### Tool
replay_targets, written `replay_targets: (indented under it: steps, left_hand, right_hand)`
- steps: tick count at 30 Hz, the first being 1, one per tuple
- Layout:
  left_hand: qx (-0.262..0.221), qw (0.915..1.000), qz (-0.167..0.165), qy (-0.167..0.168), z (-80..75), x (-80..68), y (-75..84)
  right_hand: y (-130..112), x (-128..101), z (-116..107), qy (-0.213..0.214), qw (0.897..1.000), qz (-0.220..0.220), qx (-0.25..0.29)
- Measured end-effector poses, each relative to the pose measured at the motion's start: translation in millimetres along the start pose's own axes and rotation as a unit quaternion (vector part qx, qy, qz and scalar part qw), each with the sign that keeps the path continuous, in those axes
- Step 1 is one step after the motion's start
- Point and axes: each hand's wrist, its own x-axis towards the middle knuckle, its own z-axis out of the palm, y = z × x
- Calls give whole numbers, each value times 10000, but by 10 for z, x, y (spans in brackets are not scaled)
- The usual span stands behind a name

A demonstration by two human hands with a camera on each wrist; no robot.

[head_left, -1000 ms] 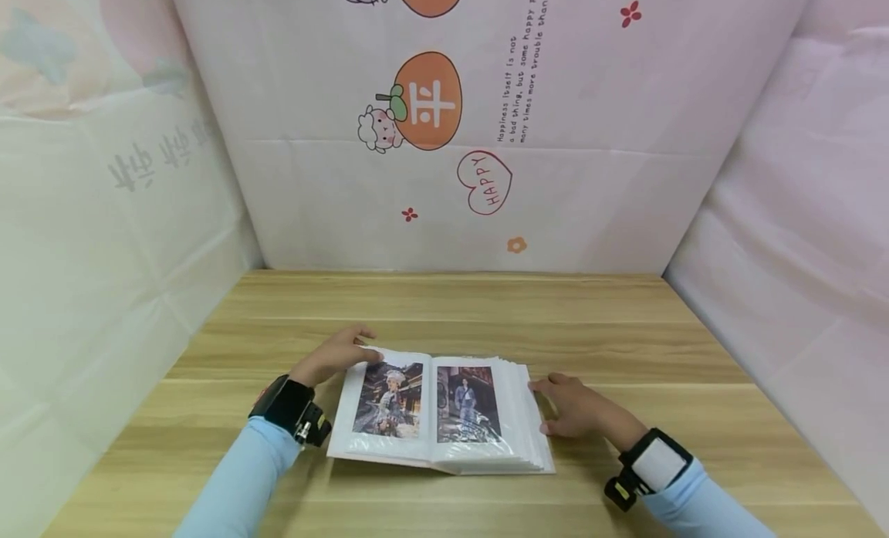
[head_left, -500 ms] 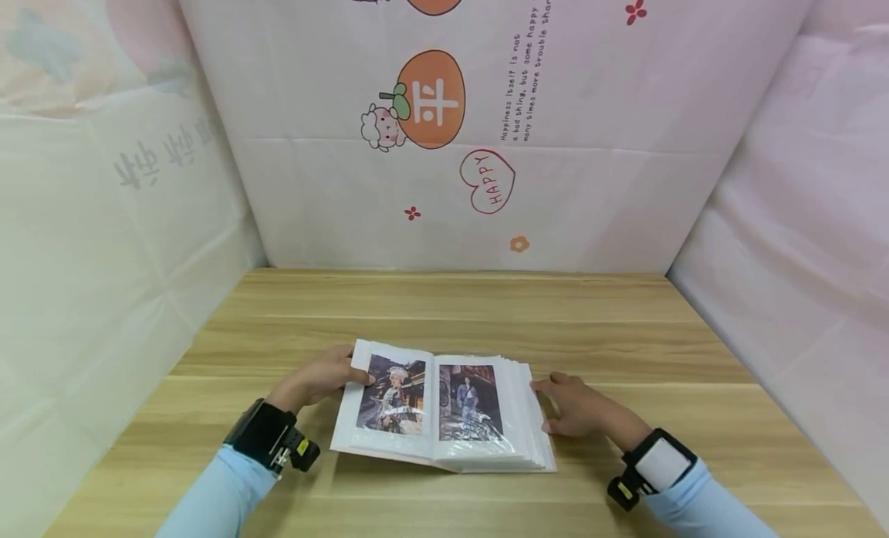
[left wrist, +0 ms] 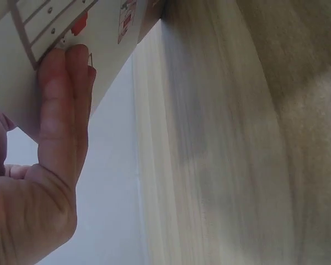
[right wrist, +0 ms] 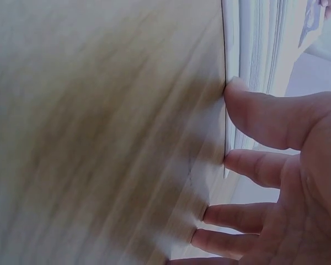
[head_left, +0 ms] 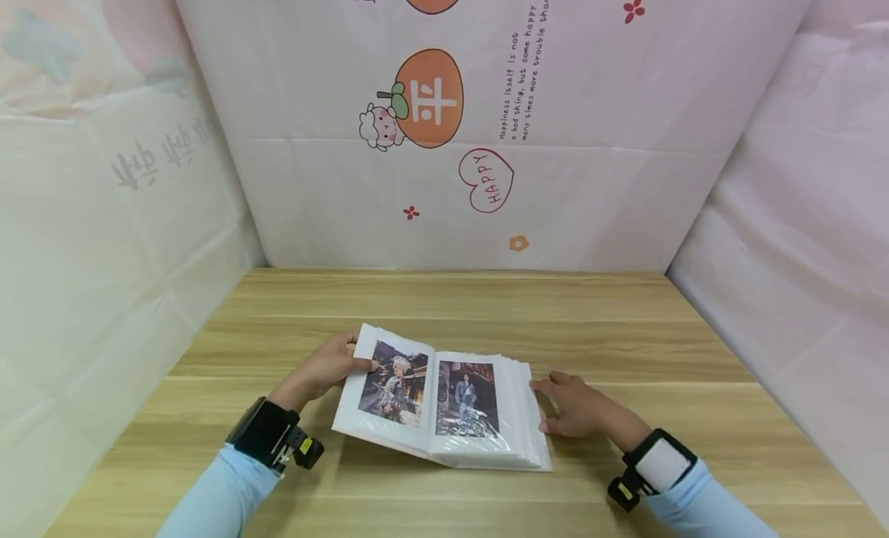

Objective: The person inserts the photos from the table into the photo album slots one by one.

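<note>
photo album (head_left: 444, 403) lying open near desk (head_left: 625, 337) front edge, center | L hand (head_left: 326, 368) pinching L cover edge, thumb on page, now tilting it up vs 0.5 s ago = album prob. closing | R hand (head_left: 576, 405) fingers spread, still pressing vs R page stack edge

An open album (head_left: 444, 403) lies on the table (head_left: 486, 306). The left hand (head_left: 326, 366) grips its raised left cover; the right hand (head_left: 572, 405) rests flat against its right edge.
</note>
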Motion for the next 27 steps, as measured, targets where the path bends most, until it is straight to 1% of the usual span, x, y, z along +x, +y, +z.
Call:
replay_targets:
  steps: [3,5,8,11,14,17,21,27]
  left_hand:
    - [-112,9992,179,-339,24,-57,37]
    - [-237,9967,370,-677,65,-98,66]
    - [-378,9913,613,-1101,172,-175,143]
    - [-413,9857,865,-1383,322,-234,240]
    - [-411,9830,1046,-1452,476,-248,305]
    - [-251,9836,1174,-1347,592,-231,314]
    - [93,9852,1268,-1151,689,-198,263]
    - [589,9824,1473,-988,804,-132,186]
  right_hand:
    - [6,-10,1,-7,10000,-27,43]
    - [13,-15,6,-6,10000,-47,67]
    - [15,-21,5,-7,9999,-52,102]
    - [5,-27,-6,-38,9999,-9,133]
    - [5,-31,-7,-63,9998,43,156]
    - [15,-33,-6,-79,9998,53,178]
    - [36,-23,3,-92,9996,98,228]
    - [59,-30,4,-79,9996,24,277]
